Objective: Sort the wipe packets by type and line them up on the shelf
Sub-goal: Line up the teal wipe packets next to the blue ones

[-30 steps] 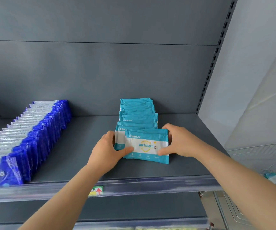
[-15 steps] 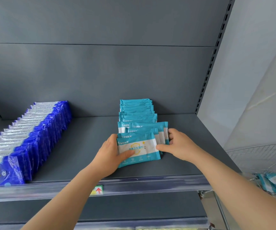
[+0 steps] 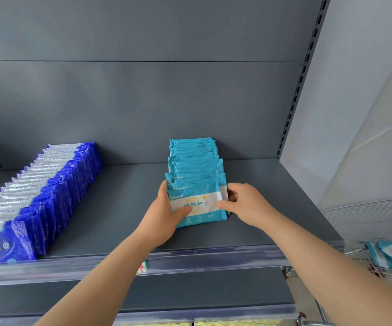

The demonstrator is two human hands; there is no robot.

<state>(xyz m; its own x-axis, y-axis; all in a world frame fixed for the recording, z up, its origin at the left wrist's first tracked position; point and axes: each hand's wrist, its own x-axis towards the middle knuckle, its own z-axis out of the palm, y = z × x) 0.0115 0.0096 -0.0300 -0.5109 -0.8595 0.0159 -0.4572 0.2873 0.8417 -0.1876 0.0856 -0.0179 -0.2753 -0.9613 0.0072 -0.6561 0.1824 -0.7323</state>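
Teal wipe packets stand on edge in a single file on the grey metal shelf, right of its centre, running from the back panel toward the front. The front teal packet faces the camera with its white printed band and sits slightly askew to the file behind it.

The left hand grips this packet at its left edge, with the thumb pressed on the front face and the fingers curled behind the nearest packets. The right hand grips the right edge, with the thumb against the front face and the fingers curled round the packets just behind.

Well apart at the shelf's left end, a longer file of dark blue wipe packets also stands on edge, angled toward the near left corner.

A clear plastic rail lines the shelf front and carries a small tag with a red arrow, partly hidden by the left forearm. To the right, beside the slotted upright, a wire basket holds loose teal packets.
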